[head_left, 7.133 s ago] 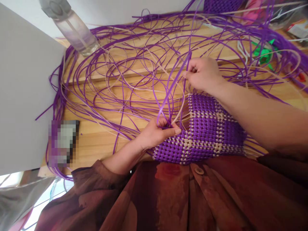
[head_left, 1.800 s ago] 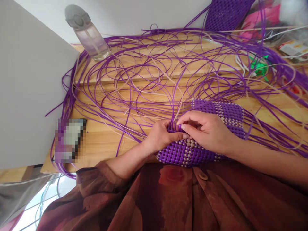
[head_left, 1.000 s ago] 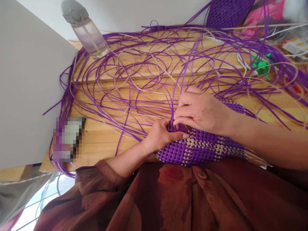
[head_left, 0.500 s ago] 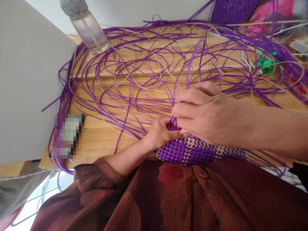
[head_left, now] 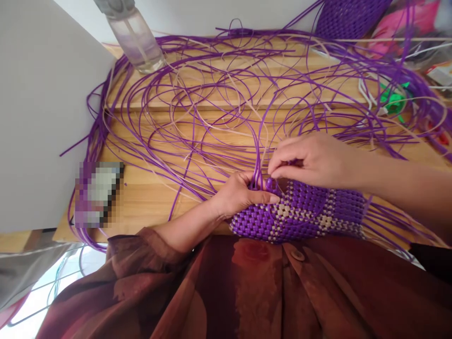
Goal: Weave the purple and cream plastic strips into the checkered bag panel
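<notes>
Drawn back toward the person's right since half a second ago, the right hand [head_left: 312,157] bares more of the purple-and-beige woven piece [head_left: 314,202] beneath it. Nearest the camera, a dark brown patterned garment [head_left: 212,292] with a round button [head_left: 297,254] fills the foreground. Against it, at the near edge of a wooden table [head_left: 141,190], sits the woven piece, knobbly and tightly knotted, its beige lines crossing in small clusters. It looks light and springy, firm enough to keep its shape, perhaps slick; the worked edge seems the surest hold, as loose ends would likely slip. There the left hand [head_left: 242,195] clamps it, thumb on top, fingers curled behind. The right thumb and fingertips appear pinched together on a purple strand [head_left: 270,183], which shows as a small loop at the weave. Beyond, glossy, cord-like loose strands [head_left: 98,132] arc across the pale-grained boards in tangled loops. Farther off stand a clear bottle [head_left: 136,40] with a grey cap, a crumpled green item [head_left: 393,101], a second purple weave [head_left: 348,19] and a pink bundle [head_left: 406,28], beside a pale wall.
</notes>
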Available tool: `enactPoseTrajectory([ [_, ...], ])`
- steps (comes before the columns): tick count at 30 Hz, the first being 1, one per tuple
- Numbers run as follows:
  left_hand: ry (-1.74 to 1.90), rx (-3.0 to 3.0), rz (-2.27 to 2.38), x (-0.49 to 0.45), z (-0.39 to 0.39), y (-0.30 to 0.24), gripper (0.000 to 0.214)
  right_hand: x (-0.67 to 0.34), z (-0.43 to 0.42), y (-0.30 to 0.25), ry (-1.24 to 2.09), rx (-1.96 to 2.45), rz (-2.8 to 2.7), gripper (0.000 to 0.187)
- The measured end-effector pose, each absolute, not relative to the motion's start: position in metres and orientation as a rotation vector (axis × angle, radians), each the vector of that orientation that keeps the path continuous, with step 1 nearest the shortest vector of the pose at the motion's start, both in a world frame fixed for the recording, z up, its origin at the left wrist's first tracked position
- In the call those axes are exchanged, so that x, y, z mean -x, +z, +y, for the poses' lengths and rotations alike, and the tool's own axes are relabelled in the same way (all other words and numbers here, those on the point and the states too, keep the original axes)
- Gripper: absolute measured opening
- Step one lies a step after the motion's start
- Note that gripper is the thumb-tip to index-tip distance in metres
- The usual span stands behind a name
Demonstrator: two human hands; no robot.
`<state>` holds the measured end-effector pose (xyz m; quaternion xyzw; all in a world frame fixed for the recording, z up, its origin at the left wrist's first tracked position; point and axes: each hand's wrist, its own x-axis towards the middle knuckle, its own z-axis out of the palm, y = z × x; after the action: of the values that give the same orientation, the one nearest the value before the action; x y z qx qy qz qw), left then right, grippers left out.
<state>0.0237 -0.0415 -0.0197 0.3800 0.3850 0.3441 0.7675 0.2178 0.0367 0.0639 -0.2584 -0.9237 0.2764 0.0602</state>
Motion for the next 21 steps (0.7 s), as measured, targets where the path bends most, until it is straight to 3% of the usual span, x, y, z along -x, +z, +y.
enactPoseTrajectory([
  [6, 0.745, -0.859, 0.882, -0.023, -0.041, -0.022, 0.037, -0.23, -0.011, 0.06, 0.592, 1.095, -2.608, 0.017],
  [13, 0.894, -0.889, 0.884, -0.026, -0.041, -0.022, 0.04, -0.223, -0.027, 0.048, 0.927, 1.409, -2.363, 0.016],
  [21, 0.72, -0.611, 0.923, -0.026, -0.043, -0.014, 0.032, -0.225, -0.029, 0.057, 1.096, 1.484, -2.26, 0.022],
])
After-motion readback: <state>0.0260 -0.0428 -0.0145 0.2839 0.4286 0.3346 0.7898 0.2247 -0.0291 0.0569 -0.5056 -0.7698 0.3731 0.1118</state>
